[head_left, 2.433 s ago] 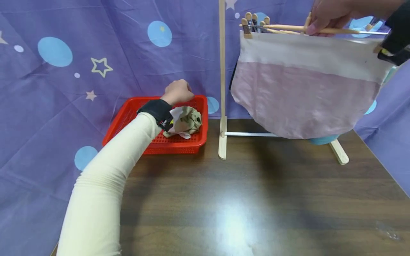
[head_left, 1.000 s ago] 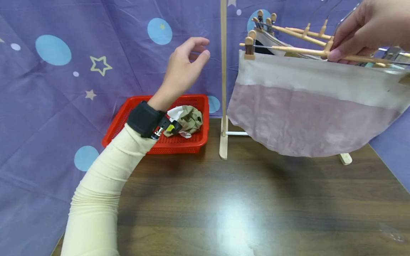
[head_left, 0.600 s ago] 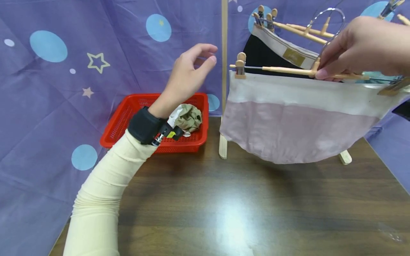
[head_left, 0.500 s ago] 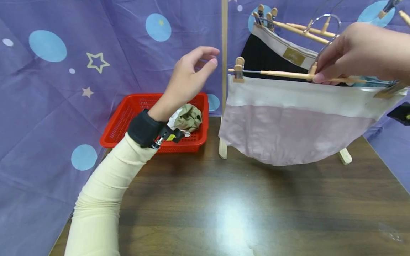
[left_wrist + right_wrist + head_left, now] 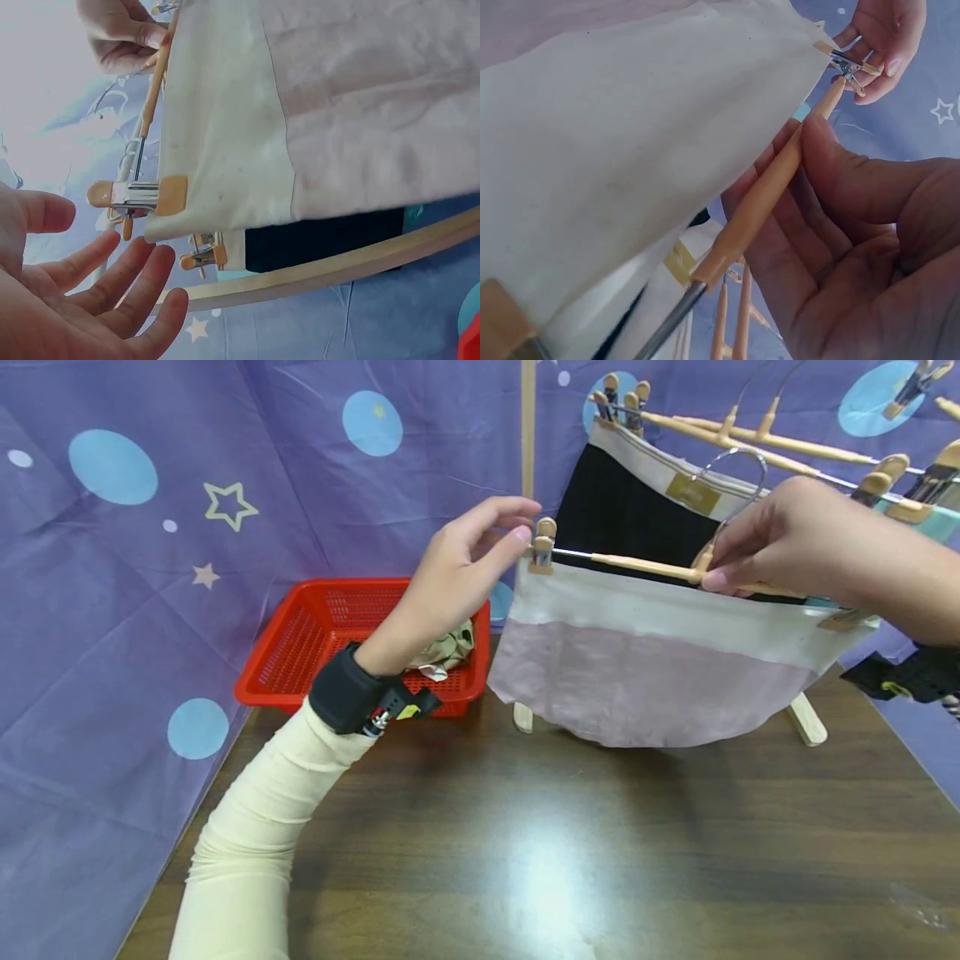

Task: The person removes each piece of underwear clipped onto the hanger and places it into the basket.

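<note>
My right hand [image 5: 795, 539] holds the wooden bar of a clip hanger [image 5: 645, 566] near its metal hook, thumb on the near side. From the hanger droops a pink-and-white piece of cloth [image 5: 615, 677], its white top edge in the clips. My left hand [image 5: 468, 560] is beside the left-end clip [image 5: 543, 550], thumb and fingers parted. In the left wrist view, its fingertips come right up to that clip [image 5: 139, 196] and the cloth's corner, gripping nothing. The right wrist view shows the right thumb and fingers around the bar [image 5: 757, 202].
Behind the cloth, a black garment with a white waistband [image 5: 607, 493] hangs on other clip hangers [image 5: 750, 447]. A wooden rack post [image 5: 528, 427] rises behind my left fingers. The red basket [image 5: 281, 668] at left holds crumpled khaki cloth [image 5: 450, 647]. All stand on a brown table [image 5: 450, 843].
My right hand has brought the hanger and cloth forward, down and left, away from the other hangers. My left hand has lifted from over the basket, spread its fingers and moved right to the clip.
</note>
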`<state>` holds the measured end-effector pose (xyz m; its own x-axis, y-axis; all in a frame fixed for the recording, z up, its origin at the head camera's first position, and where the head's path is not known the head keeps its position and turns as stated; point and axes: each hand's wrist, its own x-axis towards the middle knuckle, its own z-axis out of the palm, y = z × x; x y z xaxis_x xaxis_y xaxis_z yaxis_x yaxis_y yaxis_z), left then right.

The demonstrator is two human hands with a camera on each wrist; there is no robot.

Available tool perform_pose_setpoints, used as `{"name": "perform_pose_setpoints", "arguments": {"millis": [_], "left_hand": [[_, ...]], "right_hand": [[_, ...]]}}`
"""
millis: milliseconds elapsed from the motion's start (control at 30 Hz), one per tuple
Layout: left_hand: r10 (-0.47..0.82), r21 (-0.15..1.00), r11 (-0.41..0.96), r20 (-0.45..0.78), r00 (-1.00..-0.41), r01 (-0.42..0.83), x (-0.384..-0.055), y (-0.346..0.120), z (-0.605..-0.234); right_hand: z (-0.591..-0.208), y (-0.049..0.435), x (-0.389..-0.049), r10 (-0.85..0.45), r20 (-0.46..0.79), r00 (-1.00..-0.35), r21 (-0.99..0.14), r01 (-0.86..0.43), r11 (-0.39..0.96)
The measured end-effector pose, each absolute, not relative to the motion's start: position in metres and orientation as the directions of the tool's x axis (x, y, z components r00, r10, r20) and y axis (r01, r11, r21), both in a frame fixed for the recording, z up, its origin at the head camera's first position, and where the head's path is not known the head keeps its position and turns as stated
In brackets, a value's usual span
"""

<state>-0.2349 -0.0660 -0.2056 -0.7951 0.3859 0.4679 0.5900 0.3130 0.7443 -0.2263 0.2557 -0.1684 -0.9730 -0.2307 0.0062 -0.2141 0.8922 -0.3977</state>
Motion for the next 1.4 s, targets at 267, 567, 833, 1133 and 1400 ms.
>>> {"name": "perform_pose_setpoints", "arguments": {"millis": [267, 567, 833, 1133, 1400], "left_hand": [[0.409, 0.802, 0.228, 0.436, -0.802, 0.552, -0.237, -0.061, -0.217], [0.425, 0.837, 0.193, 0.399, -0.813, 0.512, -0.241, -0.059, -0.234], [0.410, 0.826, 0.206, 0.413, -0.813, 0.524, -0.247, -0.058, -0.256], [0.389, 0.813, 0.259, 0.406, -0.827, 0.521, -0.251, -0.060, -0.278], [0.368, 0.844, 0.231, 0.384, -0.847, 0.484, -0.255, -0.056, -0.295]], "right_hand": [[-0.179, 0.250, -0.222, -0.269, 0.036, -0.962, -0.450, -0.256, 0.856], [-0.197, 0.252, -0.220, -0.245, 0.075, -0.967, -0.499, -0.249, 0.830], [-0.217, 0.246, -0.219, -0.201, 0.102, -0.974, -0.522, -0.224, 0.823], [-0.234, 0.242, -0.221, -0.195, 0.086, -0.977, -0.547, -0.210, 0.811], [-0.255, 0.243, -0.231, -0.237, 0.045, -0.971, -0.593, -0.217, 0.776]]}}
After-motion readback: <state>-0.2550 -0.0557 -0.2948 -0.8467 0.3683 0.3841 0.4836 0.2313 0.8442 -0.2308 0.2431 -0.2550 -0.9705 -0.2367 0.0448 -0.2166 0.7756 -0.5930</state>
